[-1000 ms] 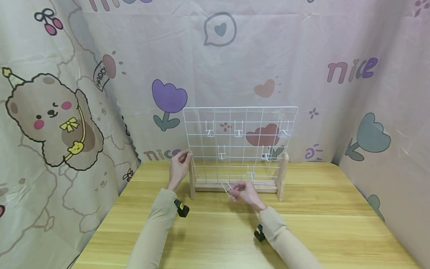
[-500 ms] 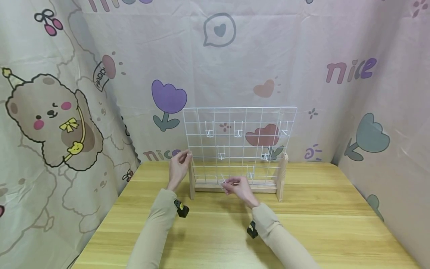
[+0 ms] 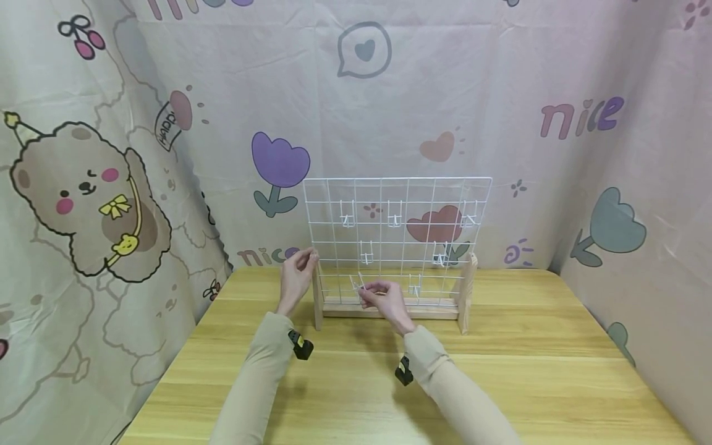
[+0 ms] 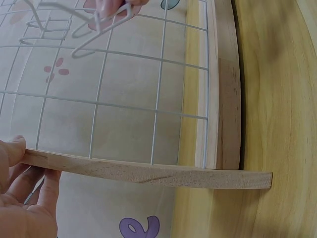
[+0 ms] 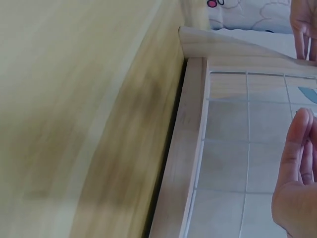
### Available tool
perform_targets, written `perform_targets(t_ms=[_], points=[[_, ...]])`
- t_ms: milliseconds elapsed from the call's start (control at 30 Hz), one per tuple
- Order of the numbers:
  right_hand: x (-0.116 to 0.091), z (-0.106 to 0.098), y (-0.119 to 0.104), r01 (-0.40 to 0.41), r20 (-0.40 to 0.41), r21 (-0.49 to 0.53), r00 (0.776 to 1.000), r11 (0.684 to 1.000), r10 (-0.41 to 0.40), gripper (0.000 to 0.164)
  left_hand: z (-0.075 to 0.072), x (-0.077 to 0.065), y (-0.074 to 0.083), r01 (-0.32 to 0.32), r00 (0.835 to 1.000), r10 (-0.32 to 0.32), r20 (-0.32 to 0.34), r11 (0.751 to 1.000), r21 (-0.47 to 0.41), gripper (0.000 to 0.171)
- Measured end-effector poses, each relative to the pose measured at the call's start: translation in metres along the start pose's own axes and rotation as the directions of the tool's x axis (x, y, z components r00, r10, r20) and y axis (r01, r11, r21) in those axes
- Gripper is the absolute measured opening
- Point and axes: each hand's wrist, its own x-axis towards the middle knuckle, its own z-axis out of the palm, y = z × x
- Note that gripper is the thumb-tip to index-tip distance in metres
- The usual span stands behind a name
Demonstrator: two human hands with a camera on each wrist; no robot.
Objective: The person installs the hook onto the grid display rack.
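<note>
A white wire grid panel point(image 3: 397, 178) stands upright in a wooden stand point(image 3: 336, 313) on the table. My left hand point(image 3: 296, 281) grips the stand's left post point(image 4: 148, 173) near its upper end, thumb on one side and fingers on the other. Between thumb and fingertips, my right hand point(image 3: 387, 301) pinches a white wire hook point(image 4: 101, 32) in front of the grid's lower left part. Its prongs point up and overlap the grid wires in the head view. The right wrist view shows the right fingers point(image 5: 292, 148) close together, with the hook mostly hidden.
Several white hooks hang on the grid, among them an upper left hook point(image 3: 347, 220), a middle hook point(image 3: 366, 255) and a low right hook point(image 3: 414, 289). A printed curtain point(image 3: 361, 123) closes off the back and sides of the wooden table point(image 3: 528, 327).
My right hand has moved left and upward with the hook, from below the grid's bottom edge to in front of its lower rows. The left hand stays on the post.
</note>
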Motion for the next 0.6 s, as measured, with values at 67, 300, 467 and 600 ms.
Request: perform_targets(t_ms=[67,300,467,600], points=[[0.002,0.003,-0.001,0.01,-0.001,0.013,1.0,1.0,-0.01,0.02,0.0,0.0,0.0,-0.003,1.0,0.003,-0.002,1.0,0.0,0.037],[0.01,0.012,-0.002,0.036,-0.016,0.028,0.999,0.999,-0.036,0.02,0.0,0.0,-0.001,0.0,1.0,0.0,-0.003,1.0,0.003,0.037],[0.012,0.017,-0.002,0.022,-0.018,0.021,1.0,1.0,-0.022,0.02,0.0,0.0,0.0,-0.007,1.0,0.007,-0.005,1.0,0.013,0.038],[0.015,0.02,-0.003,0.008,-0.035,0.013,0.999,1.0,-0.007,0.022,0.0,0.0,0.0,-0.006,1.0,0.007,-0.005,1.0,0.017,0.037]])
